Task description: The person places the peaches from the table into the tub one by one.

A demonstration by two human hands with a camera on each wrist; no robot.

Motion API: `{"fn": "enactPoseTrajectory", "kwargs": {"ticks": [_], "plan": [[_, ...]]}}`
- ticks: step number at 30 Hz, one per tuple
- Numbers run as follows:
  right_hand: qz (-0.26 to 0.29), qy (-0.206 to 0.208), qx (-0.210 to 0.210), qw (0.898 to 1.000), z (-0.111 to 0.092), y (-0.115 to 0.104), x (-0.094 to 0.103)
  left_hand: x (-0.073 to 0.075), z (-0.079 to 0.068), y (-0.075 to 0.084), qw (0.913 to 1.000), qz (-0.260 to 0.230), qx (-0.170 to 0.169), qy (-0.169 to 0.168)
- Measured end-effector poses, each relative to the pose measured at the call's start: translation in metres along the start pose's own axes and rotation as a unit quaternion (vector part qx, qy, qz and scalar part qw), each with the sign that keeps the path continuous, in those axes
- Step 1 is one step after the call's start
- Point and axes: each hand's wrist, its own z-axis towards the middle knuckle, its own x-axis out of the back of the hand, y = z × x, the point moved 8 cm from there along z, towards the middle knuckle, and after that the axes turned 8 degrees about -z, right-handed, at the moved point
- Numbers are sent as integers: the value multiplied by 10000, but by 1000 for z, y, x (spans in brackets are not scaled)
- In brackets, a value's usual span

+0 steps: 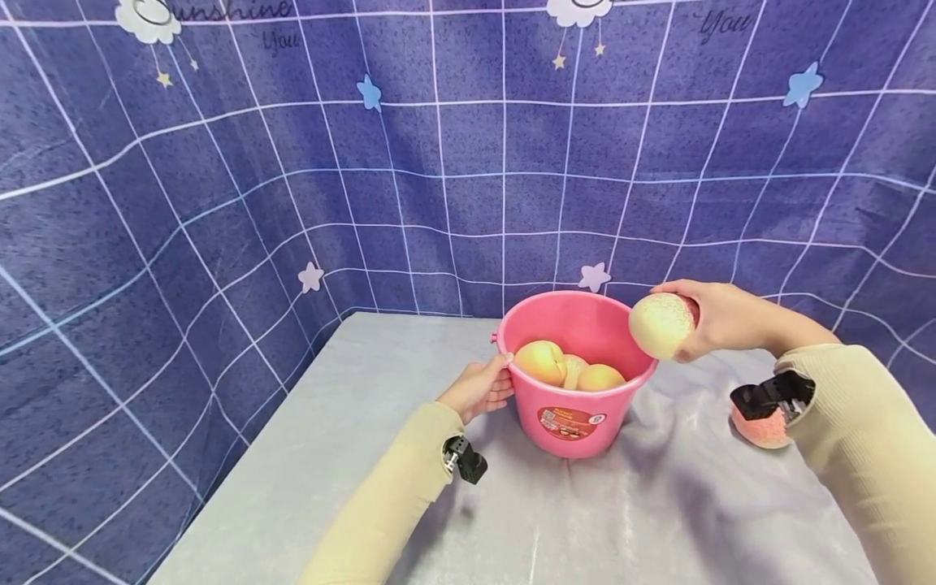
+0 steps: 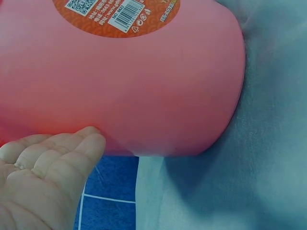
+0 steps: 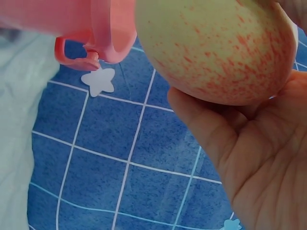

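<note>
A pink bucket stands upright on the cloth-covered table. My left hand holds its left rim, thumb at the top edge and fingers along the outer wall. In the left wrist view those fingers lie against the pink side. Beside the bucket's right rim, my right hand grips a large pale peach with reddish speckles, seen close up in the right wrist view. Inside the bucket lie several yellowish peaches, partly hidden by the front wall.
Another pinkish peach rests on the table at right, partly covered by the right wrist's black camera. Grey-white cloth covers the table, wrinkled at right. A blue gridded curtain hangs behind and at left.
</note>
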Motion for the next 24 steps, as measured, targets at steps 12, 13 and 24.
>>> {"fn": "enactPoseTrajectory", "kwargs": {"ticks": [12,13,24], "plan": [[-8,135,-86,9999,16,-8,-8,3,-2,2,10000,-20,37,77],[-11,125,-80,9999,16,-8,-9,3,-2,1,10000,-26,36,61],[-109,-226,-85,9996,26,-5,-14,1,2,-1,10000,-10,32,45]]}}
